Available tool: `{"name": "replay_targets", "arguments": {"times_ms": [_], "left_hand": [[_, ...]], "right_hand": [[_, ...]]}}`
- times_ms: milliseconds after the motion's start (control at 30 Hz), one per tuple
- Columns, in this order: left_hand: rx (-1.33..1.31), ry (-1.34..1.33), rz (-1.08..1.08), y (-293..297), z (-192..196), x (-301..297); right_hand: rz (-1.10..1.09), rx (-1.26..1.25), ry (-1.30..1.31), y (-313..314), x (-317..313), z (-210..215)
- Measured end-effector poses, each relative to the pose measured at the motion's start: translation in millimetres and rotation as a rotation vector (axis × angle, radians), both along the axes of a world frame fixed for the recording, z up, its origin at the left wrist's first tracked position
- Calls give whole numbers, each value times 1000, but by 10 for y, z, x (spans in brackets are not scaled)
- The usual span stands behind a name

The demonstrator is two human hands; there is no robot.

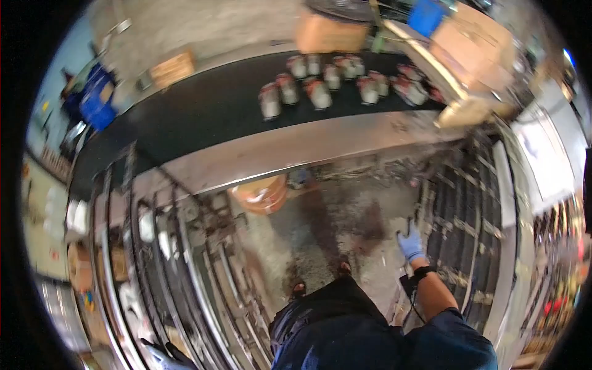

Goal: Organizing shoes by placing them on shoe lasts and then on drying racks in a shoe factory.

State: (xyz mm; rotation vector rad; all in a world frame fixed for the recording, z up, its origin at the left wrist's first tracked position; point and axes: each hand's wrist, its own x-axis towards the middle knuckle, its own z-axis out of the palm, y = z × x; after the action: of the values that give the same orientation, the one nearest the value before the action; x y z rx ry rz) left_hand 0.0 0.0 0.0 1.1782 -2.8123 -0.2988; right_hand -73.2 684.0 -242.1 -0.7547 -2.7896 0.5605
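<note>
My right hand point(410, 242), in a light blue glove with dark fingertips, hangs over the floor beside the dark rack point(456, 231) on the right. Its fingers are stretched apart and hold nothing. A black strap with a cable circles that wrist. At the lower left edge my left hand point(165, 356) shows only in part, gloved too, its dark fingers apart next to the metal rack point(132, 246). Whether it touches a rail I cannot tell. Ahead, several pale shoes with red parts point(318, 94) stand on the black conveyor belt point(203, 105), blurred and out of reach of both hands.
A metal ledge point(296, 151) edges the belt's near side. Under it sits a round orange-brown container point(262, 194). Cardboard boxes point(472, 46) stand on a wooden board at the far right. Beyond the belt's left end is a blue bin point(97, 102). Racks flank me on both sides.
</note>
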Motion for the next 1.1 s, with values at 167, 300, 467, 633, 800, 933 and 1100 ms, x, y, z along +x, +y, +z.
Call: {"name": "replay_targets", "arguments": {"times_ms": [167,300,467,633,800,933,1100], "left_hand": [[-359,388,-742,1177,-182,-1168],[38,390,-1067,2856,-272,-2026],[9,451,-1519,4375,-243,-2513],[173,444,-1761,5755,-163,-2707],[381,160,-1950,7093,-312,-2789],[1033,10,-1949,8186,-379,-2757],[1966,-935,-1325,9694,-504,-2821]], "right_hand": [[-514,528,148,1601,461,1300],[-761,885,-60,2672,1267,2337],[-930,797,-467,3492,1785,2299],[-907,677,-433,3797,1688,2114],[-790,787,-481,3549,1763,1988],[-765,590,-426,3107,1555,2417],[-512,674,-224,2943,1900,2429]]}}
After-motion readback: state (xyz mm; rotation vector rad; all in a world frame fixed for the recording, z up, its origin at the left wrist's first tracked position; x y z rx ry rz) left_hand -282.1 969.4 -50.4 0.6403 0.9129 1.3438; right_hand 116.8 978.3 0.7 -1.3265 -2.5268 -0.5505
